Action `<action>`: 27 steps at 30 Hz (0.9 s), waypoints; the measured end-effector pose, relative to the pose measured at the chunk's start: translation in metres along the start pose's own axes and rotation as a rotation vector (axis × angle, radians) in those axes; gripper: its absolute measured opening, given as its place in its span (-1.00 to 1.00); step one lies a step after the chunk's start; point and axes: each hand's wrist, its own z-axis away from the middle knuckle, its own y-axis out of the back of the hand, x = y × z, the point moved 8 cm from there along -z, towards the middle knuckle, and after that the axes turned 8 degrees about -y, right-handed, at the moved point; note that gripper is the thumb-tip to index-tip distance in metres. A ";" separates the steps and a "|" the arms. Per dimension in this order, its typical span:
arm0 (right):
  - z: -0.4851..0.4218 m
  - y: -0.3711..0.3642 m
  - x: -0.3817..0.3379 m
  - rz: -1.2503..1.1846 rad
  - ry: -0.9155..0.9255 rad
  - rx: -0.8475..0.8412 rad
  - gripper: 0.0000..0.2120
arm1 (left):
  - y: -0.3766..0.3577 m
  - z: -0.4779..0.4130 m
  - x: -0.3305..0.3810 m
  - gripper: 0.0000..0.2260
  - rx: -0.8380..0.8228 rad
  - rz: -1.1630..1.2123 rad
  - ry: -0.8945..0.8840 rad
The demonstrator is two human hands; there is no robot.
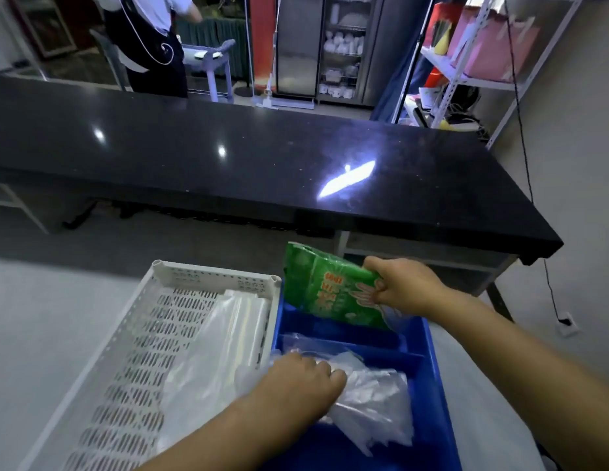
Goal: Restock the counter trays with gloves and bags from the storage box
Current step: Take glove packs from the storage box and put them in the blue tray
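Gripping firmly, the right hand (403, 288) pinches the green glove packet (325, 288) upright over the blue tray's (432, 379) rear compartment, probably to stand it there; the left hand (298, 385) presses clear bags (374, 399) flat.

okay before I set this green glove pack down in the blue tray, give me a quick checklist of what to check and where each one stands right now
1. Right hand has a firm hold on the green glove pack: ok.
2. Pack is over the far compartment of the blue tray: ok, its lower edge dips in.
3. Far compartment has room: cannot tell, the pack hides it.
4. Left hand is out of the pack's way: ok, it rests on the clear plastic bags in the nearer compartment.
5. White perforated tray sits beside the blue tray, not blocking: ok.
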 end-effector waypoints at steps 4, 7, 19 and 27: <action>-0.022 -0.036 0.001 -0.149 -0.002 -0.292 -0.73 | 0.007 0.011 0.002 -0.86 0.098 -0.009 0.048; -0.031 -0.046 0.003 -0.188 -0.023 -0.385 -0.72 | 0.007 0.015 0.005 -0.88 0.111 -0.021 0.065; -0.012 -0.063 0.004 -0.201 -0.046 -0.039 -0.24 | 0.020 0.012 -0.004 -0.65 0.099 0.049 0.101; 0.061 0.058 0.036 -0.851 -0.027 0.682 -0.78 | 0.082 -0.016 -0.100 -0.81 0.285 0.127 0.381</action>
